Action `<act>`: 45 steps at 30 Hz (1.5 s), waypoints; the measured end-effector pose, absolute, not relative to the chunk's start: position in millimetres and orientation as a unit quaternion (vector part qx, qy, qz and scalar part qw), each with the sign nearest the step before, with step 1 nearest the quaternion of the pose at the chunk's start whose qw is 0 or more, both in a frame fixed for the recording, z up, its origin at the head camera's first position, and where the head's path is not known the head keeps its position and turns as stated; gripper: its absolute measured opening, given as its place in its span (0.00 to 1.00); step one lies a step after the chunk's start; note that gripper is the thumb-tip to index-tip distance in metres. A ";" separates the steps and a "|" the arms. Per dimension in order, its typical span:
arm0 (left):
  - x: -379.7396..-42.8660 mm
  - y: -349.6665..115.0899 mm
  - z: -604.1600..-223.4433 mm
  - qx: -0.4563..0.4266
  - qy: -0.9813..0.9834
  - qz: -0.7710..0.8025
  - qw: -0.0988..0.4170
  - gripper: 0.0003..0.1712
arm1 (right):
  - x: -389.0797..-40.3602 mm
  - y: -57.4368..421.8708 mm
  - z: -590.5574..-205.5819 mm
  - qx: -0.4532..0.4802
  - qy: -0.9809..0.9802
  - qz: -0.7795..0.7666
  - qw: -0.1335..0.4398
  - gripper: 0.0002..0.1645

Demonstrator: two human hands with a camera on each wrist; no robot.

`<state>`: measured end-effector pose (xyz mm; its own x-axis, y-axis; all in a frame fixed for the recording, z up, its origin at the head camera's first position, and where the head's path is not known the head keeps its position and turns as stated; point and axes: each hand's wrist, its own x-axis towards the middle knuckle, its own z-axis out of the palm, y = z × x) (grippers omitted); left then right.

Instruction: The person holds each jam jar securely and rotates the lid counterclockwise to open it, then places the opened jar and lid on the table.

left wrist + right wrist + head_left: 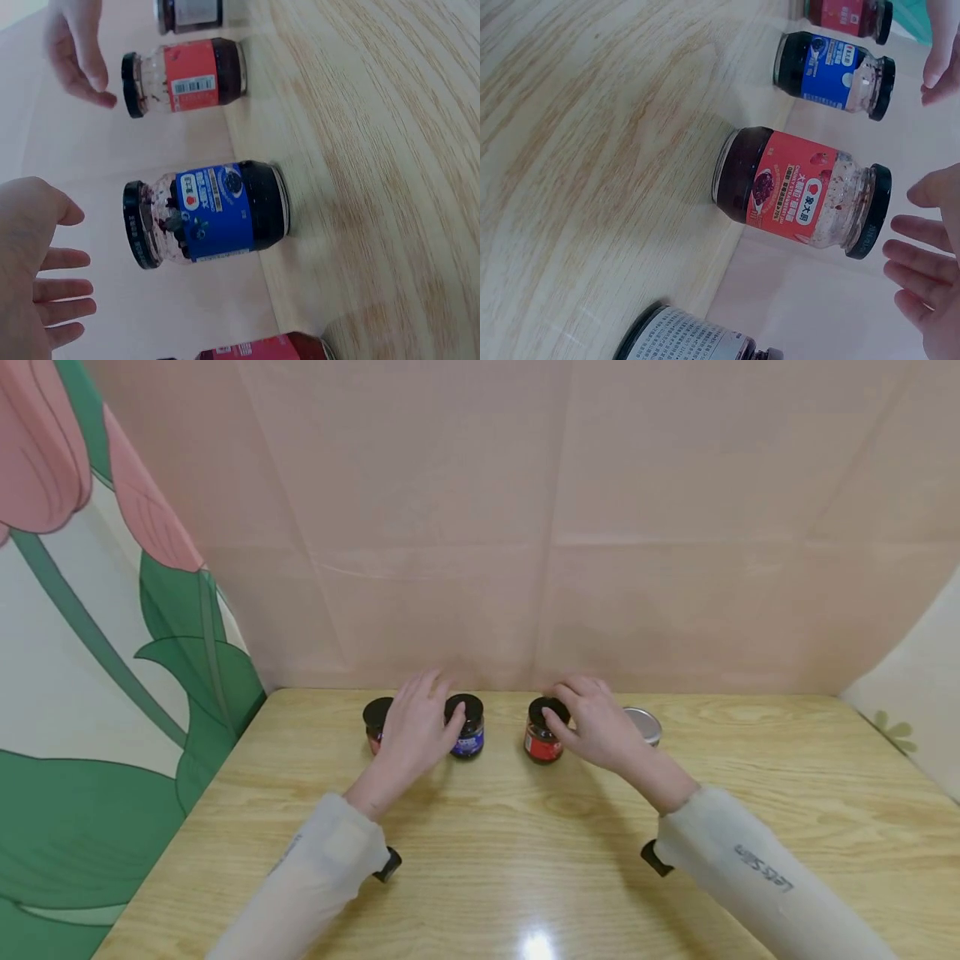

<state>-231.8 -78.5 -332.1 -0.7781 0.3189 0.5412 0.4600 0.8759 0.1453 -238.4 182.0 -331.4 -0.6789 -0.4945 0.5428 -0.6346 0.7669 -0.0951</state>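
Observation:
My left hand (417,718) hovers above the lid of a jam jar with a blue label (214,211), its fingers spread and apart from the lid. Over to the right, my right hand (596,722) is held over a strawberry jam jar with a red label (791,187); relaxed fingers stand a small gap away from the black lid in the right wrist view. Both jars stand upright on the table with black lids on. Another jar with a red label (259,349) stands left of the blue one, partly hidden behind my left hand in the head view.
Right of my right hand stands a jar with a pale label (686,337), whose silvery top shows in the head view. The wooden table (480,843) ends at a pinkish wall covering (450,527) just behind the row. A tulip-patterned cloth (75,693) hangs on the left.

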 end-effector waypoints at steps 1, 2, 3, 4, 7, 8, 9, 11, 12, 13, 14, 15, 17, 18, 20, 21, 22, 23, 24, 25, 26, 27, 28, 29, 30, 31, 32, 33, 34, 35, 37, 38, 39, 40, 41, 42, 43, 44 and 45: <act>-231.6 -79.7 -331.7 -0.211 -0.929 -0.139 0.271 0.21 | -238.3 182.2 -331.5 0.313 -0.902 0.144 0.259 0.12; -231.4 -81.1 -331.4 -0.212 -0.925 -0.143 0.281 0.19 | -238.2 182.4 -331.4 0.314 -0.900 0.148 0.265 0.11; -231.1 -82.5 -331.1 -0.213 -0.921 -0.147 0.291 0.18 | -238.1 182.5 -331.5 0.313 -0.898 0.151 0.270 0.10; -230.9 -84.1 -331.1 -0.214 -0.917 -0.150 0.301 0.17 | -238.0 182.7 -331.7 0.312 -0.897 0.153 0.274 0.09; -230.9 -89.0 -331.6 -0.221 -0.903 -0.155 0.334 0.14 | -236.6 182.7 -331.7 0.307 -0.896 0.156 0.281 0.08; -231.1 -90.5 -332.0 -0.222 -0.899 -0.157 0.343 0.13 | -236.3 182.6 -331.8 0.306 -0.896 0.156 0.283 0.08; -231.3 -91.9 -332.4 -0.225 -0.894 -0.160 0.353 0.12 | -235.8 182.6 -332.0 0.304 -0.896 0.156 0.285 0.07; -231.7 -94.7 -333.1 -0.230 -0.886 -0.163 0.367 0.11 | -235.1 182.5 -332.3 0.302 -0.894 0.156 0.292 0.06; -231.5 -96.0 -333.2 -0.232 -0.884 -0.166 0.372 0.11 | -235.2 182.5 -332.7 0.302 -0.893 0.157 0.296 0.06; -231.5 -97.3 -333.5 -0.233 -0.882 -0.167 0.373 0.10 | -234.9 182.6 -332.8 0.302 -0.891 0.157 0.300 0.05; -231.5 -98.7 -333.9 -0.234 -0.883 -0.168 0.372 0.10 | -234.8 182.6 -332.9 0.302 -0.889 0.157 0.305 0.05; -231.2 -100.1 -334.2 -0.235 -0.884 -0.169 0.368 0.11 | -234.8 182.7 -333.2 0.303 -0.887 0.158 0.309 0.05; -229.9 -103.3 -334.7 -0.232 -0.889 -0.168 0.357 0.13 | -234.4 182.9 -333.5 0.306 -0.883 0.161 0.317 0.04; -229.2 -105.2 -335.3 -0.230 -0.892 -0.168 0.351 0.15 | -234.2 183.0 -333.8 0.307 -0.882 0.162 0.320 0.04; -227.9 -108.9 -336.7 -0.224 -0.898 -0.169 0.340 0.20 | -234.0 183.4 -334.3 0.310 -0.879 0.164 0.323 0.04; -227.2 -111.0 -337.5 -0.220 -0.900 -0.171 0.335 0.23 | -234.0 183.7 -334.6 0.311 -0.878 0.165 0.324 0.04; -226.8 -113.0 -338.5 -0.215 -0.902 -0.173 0.331 0.26 | -233.9 183.9 -334.8 0.313 -0.877 0.165 0.325 0.04; -226.1 -114.9 -339.2 -0.211 -0.904 -0.179 0.326 0.30 | -233.8 184.3 -335.1 0.314 -0.876 0.166 0.326 0.04; -225.7 -116.8 -340.2 -0.205 -0.906 -0.185 0.320 0.34 | -233.6 184.7 -335.3 0.315 -0.875 0.167 0.327 0.04; -225.2 -118.7 -341.1 -0.199 -0.909 -0.192 0.313 0.37 | -233.4 185.0 -335.4 0.316 -0.874 0.167 0.328 0.04; -224.7 -120.4 -342.0 -0.192 -0.911 -0.200 0.305 0.40 | -233.2 185.3 -335.6 0.317 -0.874 0.168 0.329 0.04; -224.4 -122.3 -343.1 -0.184 -0.914 -0.206 0.296 0.44 | -232.9 185.6 -335.9 0.318 -0.873 0.168 0.330 0.04; -223.9 -123.9 -344.0 -0.176 -0.917 -0.214 0.286 0.47 | -232.7 185.9 -336.1 0.318 -0.872 0.167 0.331 0.04; -223.3 -125.5 -344.8 -0.167 -0.921 -0.220 0.275 0.51 | -232.5 186.1 -336.4 0.319 -0.872 0.168 0.332 0.04; -223.1 -127.1 -346.0 -0.159 -0.924 -0.226 0.263 0.53 | -232.4 186.2 -336.8 0.319 -0.871 0.167 0.333 0.04; -222.8 -128.6 -347.1 -0.150 -0.927 -0.234 0.250 0.56 | -232.3 186.3 -337.3 0.320 -0.871 0.166 0.334 0.04; -222.6 -129.8 -348.1 -0.141 -0.931 -0.239 0.237 0.58 | -232.0 186.3 -337.7 0.320 -0.871 0.165 0.335 0.03; -222.4 -131.0 -349.0 -0.133 -0.934 -0.246 0.224 0.60 | -231.7 186.4 -338.2 0.320 -0.871 0.164 0.336 0.03; -222.5 -132.1 -349.9 -0.126 -0.935 -0.253 0.212 0.62 | -231.5 186.5 -338.8 0.320 -0.871 0.163 0.336 0.03; -222.4 -133.1 -350.7 -0.117 -0.937 -0.262 0.200 0.63 | -231.0 186.5 -339.3 0.320 -0.871 0.162 0.337 0.04; -222.6 -135.0 -352.6 -0.102 -0.938 -0.278 0.181 0.65 | -230.0 186.4 -340.3 0.320 -0.871 0.160 0.337 0.04; -222.4 -136.0 -353.4 -0.096 -0.938 -0.285 0.173 0.66 | -229.3 186.3 -340.9 0.319 -0.871 0.160 0.337 0.04; -222.0 -137.0 -354.3 -0.089 -0.937 -0.295 0.167 0.67 | -228.6 186.1 -341.5 0.319 -0.872 0.161 0.336 0.04; -222.0 -138.0 -355.7 -0.083 -0.935 -0.304 0.163 0.67 | -228.0 185.9 -341.9 0.320 -0.872 0.161 0.335 0.04; -221.5 -138.8 -356.8 -0.078 -0.933 -0.314 0.160 0.67 | -227.3 185.6 -342.2 0.320 -0.872 0.162 0.335 0.04; -221.3 -139.5 -358.0 -0.074 -0.930 -0.323 0.159 0.67 | -226.8 185.4 -342.6 0.320 -0.871 0.162 0.335 0.04; -220.7 -140.0 -359.0 -0.069 -0.928 -0.331 0.158 0.67 | -226.1 185.2 -342.9 0.320 -0.871 0.163 0.334 0.04; -220.3 -140.7 -360.2 -0.064 -0.926 -0.338 0.158 0.68 | -225.7 185.2 -343.3 0.320 -0.871 0.164 0.334 0.04; -220.0 -141.2 -361.3 -0.060 -0.923 -0.345 0.158 0.68 | -225.3 185.0 -343.7 0.321 -0.871 0.164 0.334 0.04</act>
